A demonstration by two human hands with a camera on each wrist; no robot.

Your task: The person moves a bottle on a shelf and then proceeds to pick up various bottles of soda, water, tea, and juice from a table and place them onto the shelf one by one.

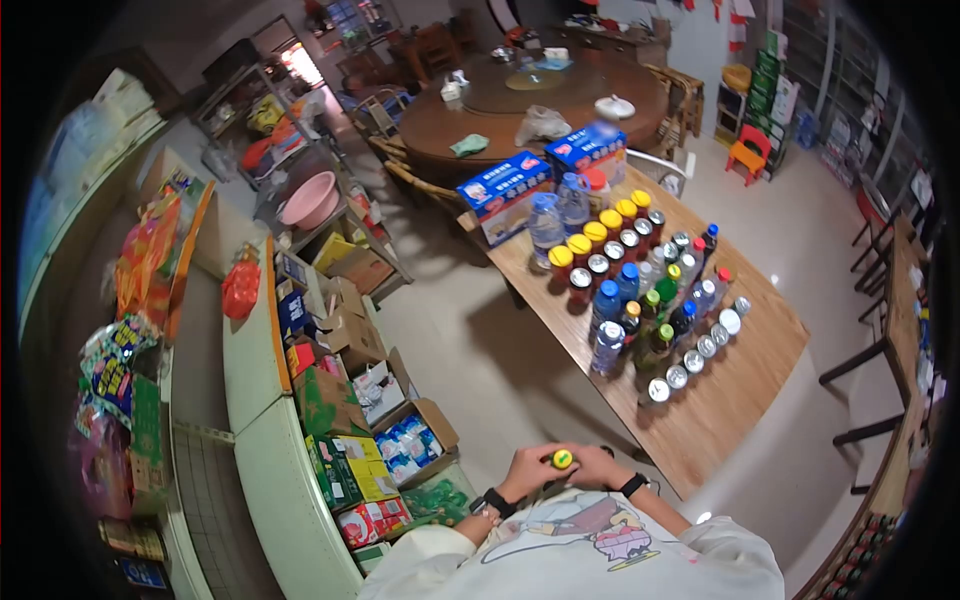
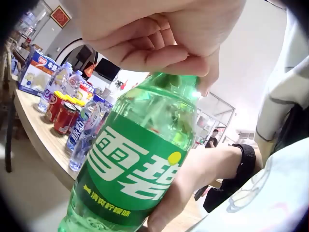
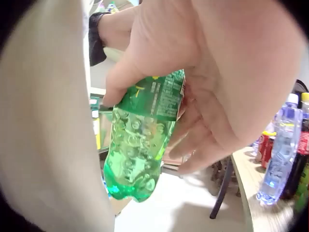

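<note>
Close in front of the shirt, both hands hold a green plastic soda bottle (image 2: pixel 140 159) with a green label and white characters. Its yellow-green cap (image 1: pixel 562 459) faces up between the hands in the head view. My left hand (image 2: pixel 164 38) curls its fingers round the bottle's neck, covering the top in the left wrist view. Lower down, my right hand (image 3: pixel 227 72) grips the labelled body, its thumb along one side and fingers behind. Clear liquid with bubbles shows through the bottle's lower part in the right wrist view.
Ahead to the right stands a wooden table (image 1: pixel 740 390) bearing rows of bottles and cans, with blue boxes (image 1: pixel 505 185) at its far end. Open cartons (image 1: pixel 415 440) and a pale shelf unit (image 1: pixel 265 470) line the left. A round table (image 1: pixel 430 125) stands behind.
</note>
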